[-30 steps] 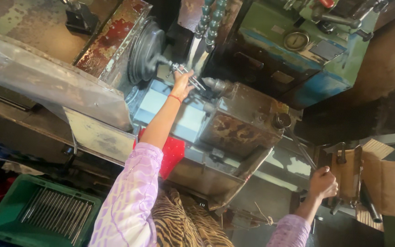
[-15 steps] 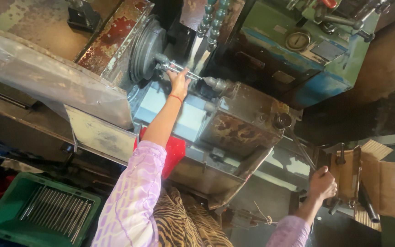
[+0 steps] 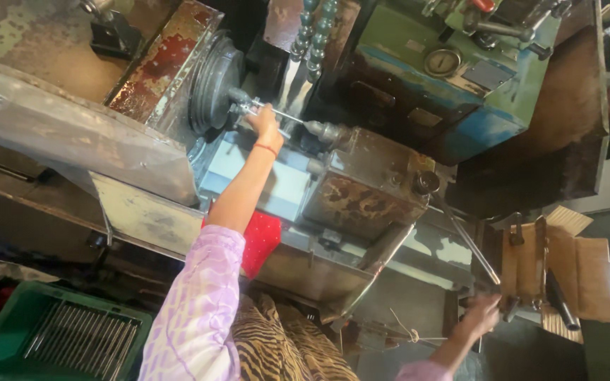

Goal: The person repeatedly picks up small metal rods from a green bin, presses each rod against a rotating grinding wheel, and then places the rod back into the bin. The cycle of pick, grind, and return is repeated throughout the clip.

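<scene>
Below the lathe [image 3: 361, 176], a green crate [image 3: 8, 317] holds metal rods [image 3: 82, 339]; left hand [image 3: 264, 123] grips a rod [image 3: 284, 116], right hand [image 3: 480, 314] a lever [image 3: 464, 240].

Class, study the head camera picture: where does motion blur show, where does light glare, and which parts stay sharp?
Head view: the right hand by the long lever is smeared by motion blur; the left hand on the thin metal rod at the chuck stays fairly sharp; the plastic sheet glares pale; bright daylight washes out the right edge; the lower left around the green crate is dim.
</scene>
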